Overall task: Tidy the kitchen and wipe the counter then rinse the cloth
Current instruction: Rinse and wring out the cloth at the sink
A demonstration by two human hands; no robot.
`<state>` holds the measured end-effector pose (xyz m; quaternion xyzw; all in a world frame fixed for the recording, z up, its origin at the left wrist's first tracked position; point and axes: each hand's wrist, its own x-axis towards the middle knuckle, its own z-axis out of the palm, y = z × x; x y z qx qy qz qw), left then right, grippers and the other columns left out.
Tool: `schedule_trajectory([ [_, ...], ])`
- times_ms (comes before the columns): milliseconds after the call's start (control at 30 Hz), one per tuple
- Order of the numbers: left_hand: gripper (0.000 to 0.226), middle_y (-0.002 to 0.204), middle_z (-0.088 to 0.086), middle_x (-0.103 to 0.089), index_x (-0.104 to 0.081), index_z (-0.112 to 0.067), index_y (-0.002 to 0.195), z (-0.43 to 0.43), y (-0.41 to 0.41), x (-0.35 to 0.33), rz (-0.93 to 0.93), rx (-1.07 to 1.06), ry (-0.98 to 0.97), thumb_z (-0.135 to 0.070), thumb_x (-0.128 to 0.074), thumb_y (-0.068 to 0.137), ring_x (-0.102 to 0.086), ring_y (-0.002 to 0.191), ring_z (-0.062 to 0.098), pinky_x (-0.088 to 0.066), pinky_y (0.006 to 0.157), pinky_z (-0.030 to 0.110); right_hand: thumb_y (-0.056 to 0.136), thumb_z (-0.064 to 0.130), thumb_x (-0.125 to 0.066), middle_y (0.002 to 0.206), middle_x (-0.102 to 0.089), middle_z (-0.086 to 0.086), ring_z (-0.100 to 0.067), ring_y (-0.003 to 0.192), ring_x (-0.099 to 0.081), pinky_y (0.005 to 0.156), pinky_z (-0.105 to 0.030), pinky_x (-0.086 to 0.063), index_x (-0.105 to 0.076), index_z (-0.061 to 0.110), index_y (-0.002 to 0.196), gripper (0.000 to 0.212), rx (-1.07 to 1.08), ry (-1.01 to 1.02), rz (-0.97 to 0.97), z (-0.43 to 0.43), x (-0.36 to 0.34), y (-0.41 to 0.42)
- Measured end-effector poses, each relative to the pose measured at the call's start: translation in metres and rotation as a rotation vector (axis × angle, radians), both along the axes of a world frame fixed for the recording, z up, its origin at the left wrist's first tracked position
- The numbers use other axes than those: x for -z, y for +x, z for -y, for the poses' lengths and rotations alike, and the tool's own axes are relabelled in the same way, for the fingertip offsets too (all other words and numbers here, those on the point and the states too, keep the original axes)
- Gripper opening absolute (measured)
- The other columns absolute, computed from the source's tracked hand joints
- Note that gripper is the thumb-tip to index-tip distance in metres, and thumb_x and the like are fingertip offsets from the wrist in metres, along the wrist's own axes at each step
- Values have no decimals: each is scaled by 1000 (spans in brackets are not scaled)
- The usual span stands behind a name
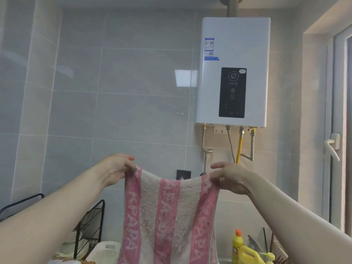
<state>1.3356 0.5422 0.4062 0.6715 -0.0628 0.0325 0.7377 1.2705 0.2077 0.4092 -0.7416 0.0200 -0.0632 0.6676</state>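
A pink and off-white striped cloth [167, 216] hangs spread out in front of me, held up by its two top corners. My left hand [118, 168] pinches the upper left corner. My right hand [231, 178] pinches the upper right corner. The cloth's top edge sags a little between the hands and its lower part runs out of view at the bottom. The counter is hidden behind the cloth and my forearms.
A white water heater [233, 73] with pipes beneath hangs on the grey tiled wall. A black wire dish rack [91, 221] with plates stands at lower left, a white container [104, 250] beside it. Yellow detergent bottles [238, 244] sit at lower right. A window handle [332, 147] is at right.
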Motion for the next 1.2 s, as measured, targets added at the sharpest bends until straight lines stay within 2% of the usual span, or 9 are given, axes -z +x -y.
schedule_trajectory([
  [67,30,93,18,-62,-63,0,106,-6,6,7,123,-71,252,19,-58,82,-60,83,25,-50,76,31,82,-13,-60,112,-58,-13,-30,106,-59,82,-34,-57,-61,6,117,40,59,-311,50,1,2,-1],
  [167,12,87,4,-71,-75,-11,89,-10,10,10,359,-242,780,-15,-81,79,-64,83,17,-48,73,25,86,0,-56,93,-67,-6,-22,90,-63,66,-28,-55,-72,8,96,21,278,-930,148,0,5,8],
  [300,24,79,-1,-56,-62,-21,69,-7,3,5,480,-386,1173,-31,-67,90,-54,76,18,-37,63,28,88,7,-46,103,-60,-8,-24,92,-54,82,-34,-50,-70,14,94,26,451,-1286,185,1,5,13],
  [400,23,81,2,-53,-53,-17,73,-4,-4,1,407,-341,1065,-27,-59,93,-54,81,24,-37,63,29,87,4,-40,92,-56,-12,-26,81,-54,67,-31,-48,-66,6,92,26,395,-1022,189,-1,3,8],
  [533,10,64,11,-61,-57,-8,78,3,-13,1,-7,-55,410,-6,-60,87,-62,56,25,-53,55,30,84,-4,-47,66,-54,-11,-22,53,-55,54,-31,-53,-62,0,83,16,139,-235,-53,-13,3,-3],
  [667,24,46,1,-55,-55,-12,69,35,-23,-1,-126,64,113,-7,-61,92,-53,35,11,-48,40,20,94,-7,-48,53,-55,-7,-17,48,-58,47,-29,-57,-53,2,74,22,1,211,7,-48,5,-9],
  [867,22,44,-2,-57,-59,-12,71,86,-55,-6,-1,174,95,-4,-61,92,-54,38,7,-48,37,20,86,-7,-56,62,-52,-7,-13,50,-49,54,-25,-46,-60,8,78,17,-89,31,259,-104,8,-19],
  [967,21,58,9,-64,-63,-4,77,86,-67,-11,-2,276,10,-10,-52,94,-65,53,19,-61,58,32,84,-1,-62,73,-53,-13,-20,61,-50,59,-28,-44,-66,6,82,8,-108,49,305,-111,5,-29],
  [1200,54,101,30,-69,-64,13,108,67,-76,-13,-17,440,-80,-16,-36,73,-69,88,40,-55,85,46,92,13,-67,91,-71,-14,-22,83,-65,88,-45,-54,-72,-1,102,18,-126,-29,396,-98,10,-30],
])
